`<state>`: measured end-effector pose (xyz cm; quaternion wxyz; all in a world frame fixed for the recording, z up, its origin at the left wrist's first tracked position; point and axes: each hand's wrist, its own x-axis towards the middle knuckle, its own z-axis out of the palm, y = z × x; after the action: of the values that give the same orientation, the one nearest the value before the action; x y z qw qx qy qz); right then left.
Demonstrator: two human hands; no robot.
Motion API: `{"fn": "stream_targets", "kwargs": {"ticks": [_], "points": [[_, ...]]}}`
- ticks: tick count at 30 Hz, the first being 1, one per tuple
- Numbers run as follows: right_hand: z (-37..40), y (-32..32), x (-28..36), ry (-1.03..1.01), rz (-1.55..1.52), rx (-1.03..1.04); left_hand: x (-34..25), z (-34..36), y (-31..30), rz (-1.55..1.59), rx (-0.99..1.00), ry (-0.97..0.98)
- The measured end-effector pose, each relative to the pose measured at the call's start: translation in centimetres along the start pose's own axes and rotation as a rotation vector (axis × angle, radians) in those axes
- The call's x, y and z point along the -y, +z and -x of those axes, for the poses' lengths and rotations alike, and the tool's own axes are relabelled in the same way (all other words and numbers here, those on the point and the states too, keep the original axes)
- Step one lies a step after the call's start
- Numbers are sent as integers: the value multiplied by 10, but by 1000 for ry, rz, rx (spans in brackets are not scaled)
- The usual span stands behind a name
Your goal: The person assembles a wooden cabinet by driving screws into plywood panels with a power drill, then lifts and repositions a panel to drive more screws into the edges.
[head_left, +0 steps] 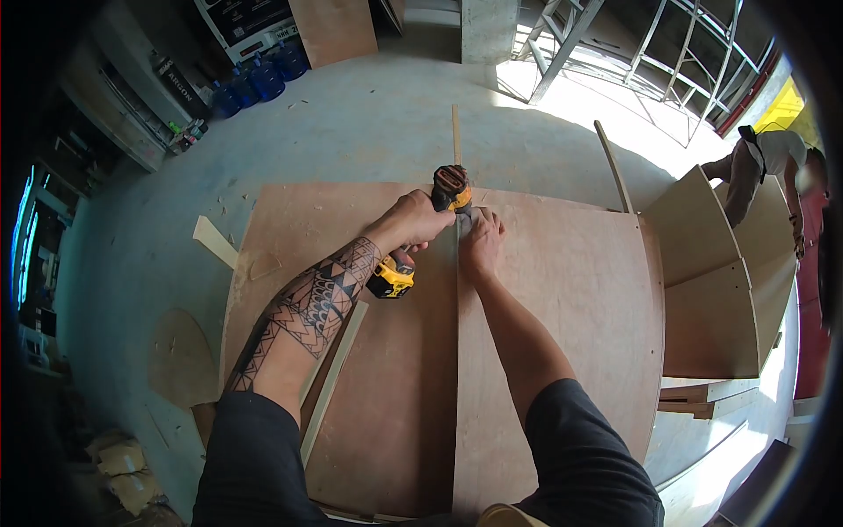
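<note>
My left hand (414, 221) is wrapped around the grip of a yellow and black cordless drill (452, 186). Its battery hangs below my wrist. The drill's front end points toward the seam beside my right hand (483, 241), whose fingers are bent and pressed together at the edge of a raised plywood panel (562, 299). Whatever those fingers pinch is hidden. Left of the seam lies a lower, shaded plywood sheet (395, 378). A thin wood strip (334, 382) rests on it under my left forearm.
A person (773, 158) bends over an angled plywood cabinet (707, 263) at the right. Wood sticks (615, 167) extend past the panel's far edge. Blue water jugs (266, 79) stand at the back left, a metal ladder (562, 44) at the back. Plywood offcuts (182, 356) lie left.
</note>
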<state>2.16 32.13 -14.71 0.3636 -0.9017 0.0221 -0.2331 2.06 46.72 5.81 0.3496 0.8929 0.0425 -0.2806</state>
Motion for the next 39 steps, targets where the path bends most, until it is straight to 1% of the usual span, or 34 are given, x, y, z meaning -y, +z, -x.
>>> {"fn": "stream_targets", "kwargs": {"ticks": [4,6,7,8,11,13,14,15,16,18,20,25,30,39], "points": [[0,0,-3,-15,7,-6,-6,-4,-5,-29,29,17],[0,-4,0,-37,21,6,-17,-5,-12,-67,69,-64],[2,-5,2,-38,21,9,-20,-6,-15,-89,89,-67],[2,-6,4,-26,0,14,-21,-11,-18,-87,89,-68],[-1,-10,10,7,-14,28,-29,-18,-20,-225,129,-45],[-2,-14,17,31,-12,43,-28,-23,-18,-238,131,-44],[-3,-16,20,79,1,73,-30,-22,-19,-249,131,-38],[-4,-18,23,129,14,103,-31,-21,-19,-253,132,-40],[-3,-21,25,133,11,102,-32,-19,-19,-242,130,-46],[-2,-21,25,113,-10,74,-33,-18,-18,-231,126,-57],[-2,-21,25,111,-15,81,-32,-19,-18,-248,134,-34],[-2,-22,28,141,-16,107,-32,-21,-11,-235,142,-60],[-4,-18,30,140,-38,66,-30,-23,-8,-257,136,-67],[-4,-17,27,122,-42,55,-22,-28,5,-221,136,-94]]}}
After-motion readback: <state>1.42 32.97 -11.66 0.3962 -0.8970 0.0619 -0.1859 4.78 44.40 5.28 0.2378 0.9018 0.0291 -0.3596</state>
